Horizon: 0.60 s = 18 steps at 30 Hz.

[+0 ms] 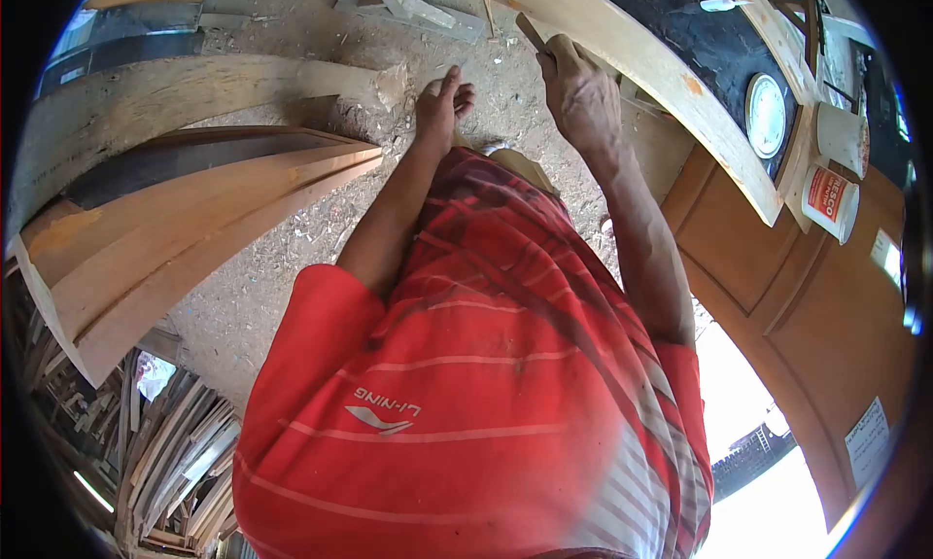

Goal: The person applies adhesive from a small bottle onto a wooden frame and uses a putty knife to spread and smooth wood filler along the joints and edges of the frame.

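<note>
My right hand (583,92) is closed around a thin flat tool (531,34), whose end points up and left beside the pale edge of a long wooden board (641,49). What kind of tool it is cannot be made out. Lower and to the left, my left hand (446,104) hangs over the dusty floor (282,287) with its fingers loosely curled and apart, holding nothing. The two hands do not touch each other.
Curved wooden pieces (194,238) stand at the left. Scrap wood (190,462) is piled at the lower left. On the right are a white tub with a red label (831,201), a round white lid (765,115) and a brown panelled door (758,258).
</note>
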Motion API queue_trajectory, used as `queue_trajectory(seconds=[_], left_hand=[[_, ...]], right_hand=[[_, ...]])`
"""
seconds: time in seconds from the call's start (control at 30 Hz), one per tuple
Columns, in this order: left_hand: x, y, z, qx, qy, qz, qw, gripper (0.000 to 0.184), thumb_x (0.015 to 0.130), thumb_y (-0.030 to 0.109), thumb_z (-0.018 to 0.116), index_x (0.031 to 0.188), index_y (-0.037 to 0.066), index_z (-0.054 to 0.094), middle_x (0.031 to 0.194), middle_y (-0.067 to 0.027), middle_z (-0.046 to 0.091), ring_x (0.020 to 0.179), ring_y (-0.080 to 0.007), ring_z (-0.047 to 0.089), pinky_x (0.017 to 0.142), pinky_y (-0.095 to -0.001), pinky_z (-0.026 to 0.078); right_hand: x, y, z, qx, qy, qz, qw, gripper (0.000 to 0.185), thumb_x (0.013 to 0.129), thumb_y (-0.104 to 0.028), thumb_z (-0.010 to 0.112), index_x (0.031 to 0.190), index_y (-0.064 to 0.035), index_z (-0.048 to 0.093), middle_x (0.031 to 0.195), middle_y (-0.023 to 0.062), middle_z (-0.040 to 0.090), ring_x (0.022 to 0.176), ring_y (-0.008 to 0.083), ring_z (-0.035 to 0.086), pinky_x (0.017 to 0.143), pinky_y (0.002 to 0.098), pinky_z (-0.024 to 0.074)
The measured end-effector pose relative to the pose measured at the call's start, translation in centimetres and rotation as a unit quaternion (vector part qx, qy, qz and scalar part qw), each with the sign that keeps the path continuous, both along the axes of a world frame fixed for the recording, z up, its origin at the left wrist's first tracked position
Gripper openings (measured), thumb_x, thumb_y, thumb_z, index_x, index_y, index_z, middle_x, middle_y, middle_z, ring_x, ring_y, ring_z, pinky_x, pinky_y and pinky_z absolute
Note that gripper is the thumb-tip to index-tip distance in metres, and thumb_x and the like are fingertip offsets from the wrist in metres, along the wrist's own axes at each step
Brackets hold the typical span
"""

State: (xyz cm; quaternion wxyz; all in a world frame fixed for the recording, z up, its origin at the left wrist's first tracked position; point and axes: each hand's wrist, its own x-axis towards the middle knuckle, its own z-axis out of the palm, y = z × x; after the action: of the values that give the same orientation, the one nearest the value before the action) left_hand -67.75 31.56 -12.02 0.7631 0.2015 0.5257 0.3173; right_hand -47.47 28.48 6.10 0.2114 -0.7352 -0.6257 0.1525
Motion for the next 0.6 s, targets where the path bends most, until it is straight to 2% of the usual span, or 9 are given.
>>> queue_trajectory(seconds=[0.07,0.1,0.2,0.23,0.33,0.4,0.53,0.6], left_hand=[[-0.4,0.0,0.1,0.01,0.021,-0.015,1.0,0.047,0.101,0.047,0.072,0.118,0.005,0.06,0.1,-0.0081,0.074,0.081,-0.0125,0.069,0.075,-0.0275,0.057],[-0.7,0.0,0.1,0.016,0.023,-0.016,0.999,0.048,0.101,0.047,0.072,0.119,0.005,0.06,0.1,-0.0083,0.074,0.081,-0.0124,0.069,0.075,-0.0275,0.057],[-2.3,0.1,-0.6,0.018,0.019,-0.007,1.0,0.047,0.102,0.046,0.072,0.119,0.004,0.059,0.101,-0.0084,0.073,0.081,-0.0119,0.069,0.073,-0.0265,0.058],[-3.2,0.2,-0.7,0.016,0.013,-0.01,1.0,0.046,0.102,0.045,0.071,0.119,0.004,0.06,0.101,-0.0085,0.073,0.081,-0.0118,0.069,0.072,-0.026,0.058],[-4.9,0.9,-0.7,0.005,0.01,0.017,1.0,0.04,0.105,0.042,0.068,0.114,0.005,0.061,0.098,-0.0083,0.073,0.078,-0.0112,0.069,0.069,-0.0245,0.057],[-6.3,0.7,-1.4,-0.01,0.013,0.035,0.999,0.036,0.106,0.04,0.065,0.111,0.005,0.061,0.096,-0.0076,0.073,0.076,-0.0108,0.068,0.067,-0.0238,0.057],[-6.9,1.5,-1.5,-0.014,0.044,0.023,0.999,0.032,0.108,0.037,0.062,0.107,0.005,0.062,0.092,-0.005,0.073,0.073,-0.0105,0.068,0.063,-0.0231,0.056],[-6.4,1.5,-1.8,-0.008,0.052,0.013,0.999,0.033,0.108,0.038,0.063,0.108,0.005,0.062,0.092,-0.005,0.073,0.074,-0.0103,0.068,0.064,-0.0232,0.056]], right_hand=[[0.1,1.2,-0.1,0.021,-0.041,0.02,0.999,0.016,0.105,-0.022,0.061,0.107,-0.0058,0.058,0.1,0.0207,0.072,0.083,0.0457,0.072,0.071,0.0545,0.0573],[0.1,1.7,0.0,0.01,-0.031,0.005,0.999,0.02,0.104,-0.027,0.065,0.106,-0.0073,0.063,0.1,0.022,0.074,0.088,0.0454,0.072,0.073,0.0524,0.0566],[1.1,2.7,0.7,-0.072,-0.061,-0.014,0.995,0.019,0.105,-0.023,0.061,0.116,-0.0083,0.061,0.101,0.0184,0.073,0.086,0.0433,0.073,0.071,0.0522,0.0583],[1.0,2.4,2.2,-0.082,-0.096,-0.033,0.991,0.017,0.104,-0.021,0.061,0.116,-0.0081,0.064,0.1,0.0193,0.073,0.087,0.0435,0.073,0.074,0.0526,0.0577],[3.3,-0.7,0.3,-0.021,-0.102,-0.041,0.994,0.017,0.104,-0.019,0.062,0.112,-0.0056,0.066,0.101,0.0218,0.073,0.087,0.0441,0.072,0.075,0.0536,0.0555],[3.6,-1.8,0.5,0.035,-0.094,-0.021,0.995,0.021,0.104,-0.022,0.065,0.105,-0.0013,0.068,0.087,0.0218,0.073,0.074,0.0424,0.072,0.069,0.049,0.0559],[2.5,-3.5,1.7,-0.101,0.08,-0.141,0.982,0.025,0.1,-0.02,0.071,0.111,0.0019,0.065,0.077,0.0155,0.07,0.06,0.0206,0.067,0.058,0.0378,0.0522],[1.4,-4.5,1.9,-0.134,0.128,-0.154,0.971,0.025,0.099,-0.022,0.071,0.109,0.0004,0.064,0.079,0.0173,0.07,0.064,0.0238,0.069,0.062,0.0409,0.0526]])
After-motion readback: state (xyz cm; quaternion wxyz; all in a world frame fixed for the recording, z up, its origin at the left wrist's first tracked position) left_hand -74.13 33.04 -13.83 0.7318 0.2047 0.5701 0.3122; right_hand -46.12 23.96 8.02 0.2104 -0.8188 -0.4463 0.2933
